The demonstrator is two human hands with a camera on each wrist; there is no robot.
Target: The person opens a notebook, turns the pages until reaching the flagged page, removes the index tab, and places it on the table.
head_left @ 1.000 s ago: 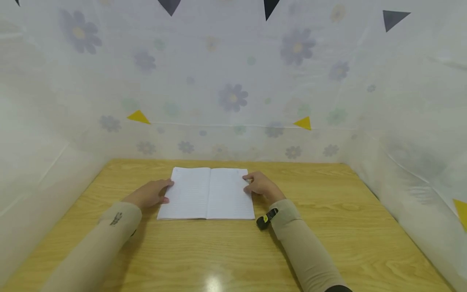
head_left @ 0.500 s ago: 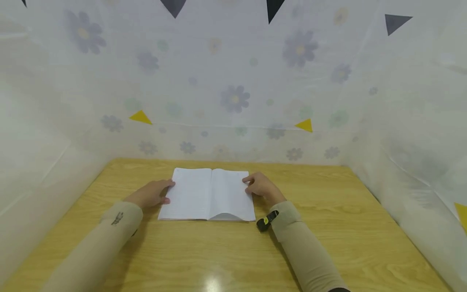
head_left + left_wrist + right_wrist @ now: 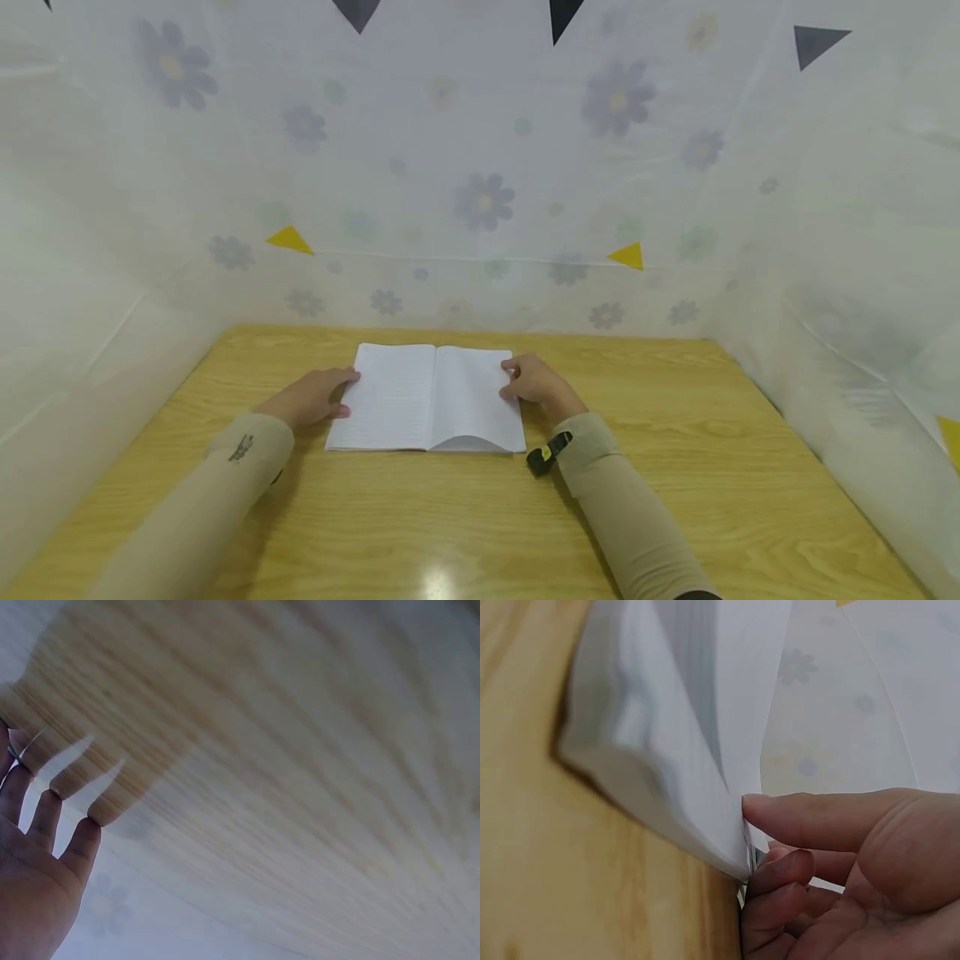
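Note:
An open lined notebook (image 3: 420, 400) lies flat at the middle of the wooden table (image 3: 675, 442). My left hand (image 3: 315, 397) rests beside the notebook's left edge, its thumb on the page; in the left wrist view the left hand (image 3: 37, 855) has straight fingers against the tabletop (image 3: 285, 750). At the notebook's right edge my right hand (image 3: 531, 383) has its fingers curled. In the right wrist view the right hand (image 3: 780, 840) pinches the edge of the top page (image 3: 705, 712) between thumb and fingers. That page bows upward off the stack near its lower edge.
Translucent plastic sheeting (image 3: 480, 183) printed with flowers and triangles walls the table at the back and both sides. A small black wrist device (image 3: 546, 454) sits on my right sleeve. Bare wood lies in front of the notebook and to its right.
The right-hand page, flat a second ago, has bowed up under my right fingers. My left hand has stayed put.

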